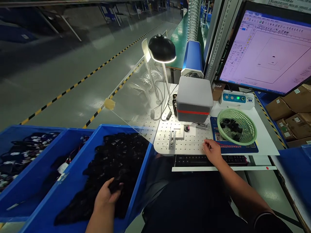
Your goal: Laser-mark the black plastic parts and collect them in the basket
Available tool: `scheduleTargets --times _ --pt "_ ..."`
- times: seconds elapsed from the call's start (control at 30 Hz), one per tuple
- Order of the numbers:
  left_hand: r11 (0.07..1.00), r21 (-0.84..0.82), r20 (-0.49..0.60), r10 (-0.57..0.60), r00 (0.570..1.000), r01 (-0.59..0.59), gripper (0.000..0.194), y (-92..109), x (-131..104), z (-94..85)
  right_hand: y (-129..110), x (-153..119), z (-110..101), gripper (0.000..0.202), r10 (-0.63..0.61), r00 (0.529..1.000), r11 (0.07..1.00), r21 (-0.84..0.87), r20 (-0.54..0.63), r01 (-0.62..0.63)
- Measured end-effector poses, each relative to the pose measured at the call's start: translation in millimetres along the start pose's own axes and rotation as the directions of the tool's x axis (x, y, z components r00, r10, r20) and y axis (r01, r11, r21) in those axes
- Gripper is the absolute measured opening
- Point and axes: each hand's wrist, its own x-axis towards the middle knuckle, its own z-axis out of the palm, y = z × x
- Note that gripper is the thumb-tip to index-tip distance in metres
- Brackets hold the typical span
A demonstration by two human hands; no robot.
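Nearest: your left hand [107, 194], gripping one black part [115, 185] above the dark heap [116, 155] in the bin [82, 158]. Next: your right hand [212, 151], fingers bent, at the plate's [191, 142] front edge; cannot tell if it holds anything. Beyond: basket [235, 110], small black pile [230, 127]; one round piece [186, 128] on the plate. Progress, judged by piles: little done, much left. Indistinct: single pieces in the heap; your left fingers, partly hidden.

Right hand [213, 150] to bracket [172, 139]: apparently clear

Bright light under the black lamp [162, 48], dimmer surroundings.
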Motion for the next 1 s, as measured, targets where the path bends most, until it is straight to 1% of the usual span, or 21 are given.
scheduleTargets --times 0.07,0.1,0.17,0.2,0.23,0.3,0.4,0.47,0.53,0.63,0.77,0.83,0.9,1.0 --pt "0.988 -0.134 0.067 -0.062 0.996 0.071 0.019 14.1 -7.5 -10.1 8.3 5.9 3.8 0.022 0.046 0.998 0.999 0.017 -0.030 -0.046" --pt "0.970 -0.226 0.107 -0.070 0.992 0.093 0.019 19.5 -12.3 -14.5 11.4 7.4 5.3 0.023 0.062 0.997 0.998 0.022 -0.043 -0.061" --pt "0.908 -0.401 0.186 -0.048 0.981 0.120 0.023 26.3 -22.9 -19.5 15.2 8.1 7.7 0.023 0.072 0.996 0.997 0.015 -0.059 -0.071" --pt "0.883 -0.451 0.218 -0.035 0.975 0.133 0.027 27.7 -27.9 -19.3 16.1 7.8 8.6 0.023 0.069 0.996 0.998 0.004 -0.061 -0.069" --pt "0.873 -0.466 0.246 -0.030 0.969 0.146 0.032 27.9 -32.5 -16.9 16.6 7.3 9.4 0.023 0.064 0.996 0.998 -0.007 -0.063 -0.065" --pt "0.876 -0.447 0.289 -0.053 0.956 0.183 0.038 26.0 -38.9 -6.9 16.8 6.3 10.6 0.023 0.053 0.997 0.998 -0.027 -0.063 -0.054" --pt "0.873 -0.426 0.317 -0.101 0.943 0.237 0.038 20.5 -40.5 13.7 16.6 5.7 11.8 0.023 0.047 0.997 0.997 -0.051 -0.059 -0.050" --pt "0.861 -0.436 0.299 -0.134 0.945 0.260 0.036 17.4 -37.0 24.8 16.2 5.9 12.0 0.023 0.044 0.998 0.997 -0.060 -0.049 -0.046" --pt "0.849 -0.451 0.260 -0.171 0.950 0.276 0.035 14.9 -31.5 30.6 15.6 6.2 11.9 0.024 0.042 0.998 0.997 -0.060 -0.045 -0.045" --pt "0.843 -0.446 0.195 -0.235 0.952 0.299 0.033 11.1 -22.8 30.8 14.8 6.9 11.9 0.023 0.044 0.998 0.996 -0.070 -0.039 -0.047" --pt "0.872 -0.341 0.221 -0.289 0.932 0.351 0.032 1.7 -17.1 25.9 15.3 11.1 13.9 0.023 0.068 0.997 0.992 -0.101 -0.035 -0.071" --pt "0.884 -0.284 0.217 -0.318 0.923 0.372 0.029 -5.4 -18.1 25.1 15.3 16.2 16.8 0.023 0.083 0.996 0.990 -0.110 -0.023 -0.086" --pt "0.896 -0.224 0.175 -0.350 0.920 0.383 0.026 -12.8 -21.0 25.7 13.7 24.1 21.9 0.024 0.091 0.996 0.991 -0.103 -0.003 -0.090" --pt "0.909 -0.159 0.150 -0.364 0.919 0.386 0.028 -21.1 -26.0 26.7 6.1 40.7 35.3 0.023 0.099 0.995 0.991 -0.092 0.033 -0.095"
